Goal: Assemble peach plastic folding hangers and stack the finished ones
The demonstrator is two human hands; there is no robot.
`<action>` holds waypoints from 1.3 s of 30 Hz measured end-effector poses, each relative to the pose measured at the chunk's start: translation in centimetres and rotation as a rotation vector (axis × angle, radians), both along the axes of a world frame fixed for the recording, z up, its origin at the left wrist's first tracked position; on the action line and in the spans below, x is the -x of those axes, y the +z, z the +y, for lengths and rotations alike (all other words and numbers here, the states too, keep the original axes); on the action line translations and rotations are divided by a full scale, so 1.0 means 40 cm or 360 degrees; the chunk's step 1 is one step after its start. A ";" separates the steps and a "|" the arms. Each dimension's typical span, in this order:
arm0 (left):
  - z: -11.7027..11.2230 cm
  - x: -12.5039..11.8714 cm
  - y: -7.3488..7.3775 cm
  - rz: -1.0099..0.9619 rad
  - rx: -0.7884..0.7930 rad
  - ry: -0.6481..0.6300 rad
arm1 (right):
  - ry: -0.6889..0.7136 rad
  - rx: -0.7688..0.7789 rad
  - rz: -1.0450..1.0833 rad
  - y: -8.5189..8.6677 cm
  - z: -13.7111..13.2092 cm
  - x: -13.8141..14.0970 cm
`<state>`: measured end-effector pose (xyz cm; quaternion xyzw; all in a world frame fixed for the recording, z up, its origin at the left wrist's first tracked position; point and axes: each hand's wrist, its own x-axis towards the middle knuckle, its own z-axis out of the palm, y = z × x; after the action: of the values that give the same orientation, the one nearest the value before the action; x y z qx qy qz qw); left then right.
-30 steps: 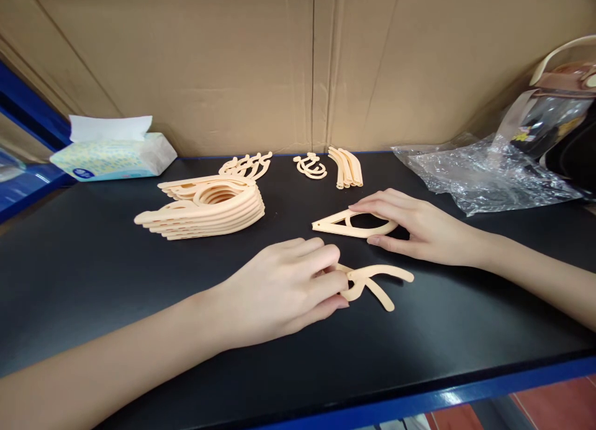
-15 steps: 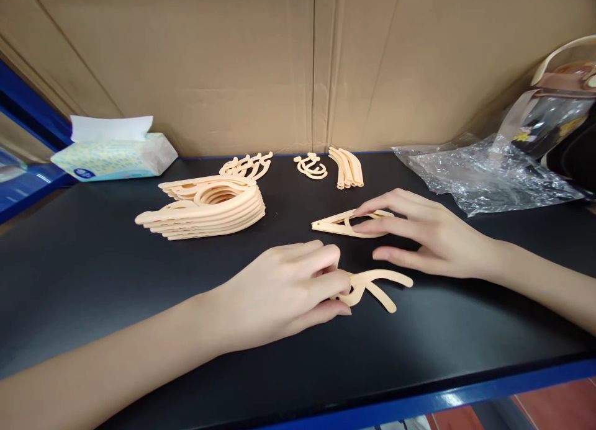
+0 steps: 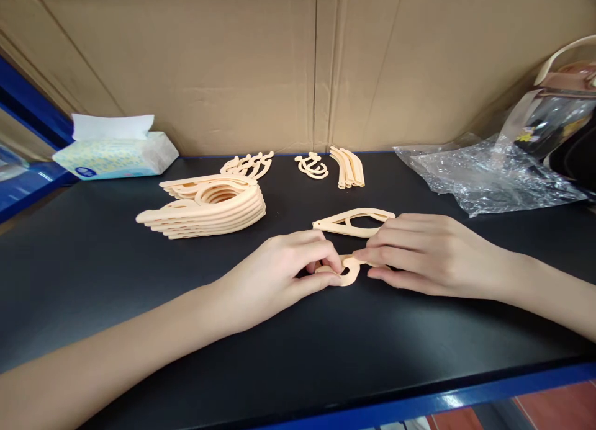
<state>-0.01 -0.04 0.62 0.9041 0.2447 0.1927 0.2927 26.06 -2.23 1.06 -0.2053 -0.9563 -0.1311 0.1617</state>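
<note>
My left hand [image 3: 293,275] pinches the left end of a cream plastic hanger piece [image 3: 352,273] with a curved, hook-like middle, low over the black table. At its other end, the fingers of my right hand [image 3: 421,256] are pressed together on the piece and cover its two slim arms. Just behind lies a pointed, open-framed hanger part [image 3: 342,221], its right tip close to my right knuckles. To the left is a stack of similar cream hanger parts [image 3: 218,213].
Along the back lie loose hooks [image 3: 246,165], a smaller group of hooks [image 3: 313,167] and several curved strips [image 3: 347,167]. A tissue pack [image 3: 116,156] stands at left. A clear plastic bag [image 3: 484,172] and a bottle [image 3: 540,120] are at right, before a cardboard wall [image 3: 186,64].
My right hand has left the open-framed part and come nearer to take the arms of the hanger piece. My left hand has shifted slightly away from me with that piece.
</note>
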 end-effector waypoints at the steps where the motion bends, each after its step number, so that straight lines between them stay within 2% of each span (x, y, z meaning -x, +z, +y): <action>1: 0.001 -0.002 0.001 -0.0015 0.0057 0.0019 | -0.0010 0.0011 -0.0013 0.000 0.000 0.000; 8: 0.005 -0.005 0.006 -0.0097 0.0421 0.0176 | -0.0073 0.0137 -0.0023 0.005 -0.002 0.003; 13: 0.006 -0.001 0.002 -0.0016 0.0280 0.0135 | -0.0080 0.0091 -0.0028 0.004 0.004 0.000; 18: -0.005 -0.003 0.006 0.0082 0.0200 0.0104 | -0.0107 0.0162 -0.0023 0.002 0.003 0.003; 22: -0.008 -0.003 0.009 0.0107 0.0085 0.0068 | -0.0205 0.0426 0.0044 0.005 -0.002 0.003; 27: -0.006 0.001 0.015 0.0017 0.0191 0.0072 | -0.0269 0.0971 0.0281 0.013 0.003 0.001; 29: -0.007 0.002 0.018 -0.0102 0.0251 0.0041 | -0.0293 0.1097 0.0356 0.014 0.007 0.001; 33: -0.010 0.003 0.018 -0.0183 0.0269 0.0010 | -0.0322 0.1190 0.0457 0.012 0.013 0.002; 39: -0.010 -0.001 0.008 -0.0337 0.0027 0.0132 | -0.0331 0.1184 0.0566 0.010 0.014 -0.002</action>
<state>0.03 -0.46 0.95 0.8651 0.2513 0.2970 0.3165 26.16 -1.68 1.46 -0.3645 -0.8699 0.2446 0.2249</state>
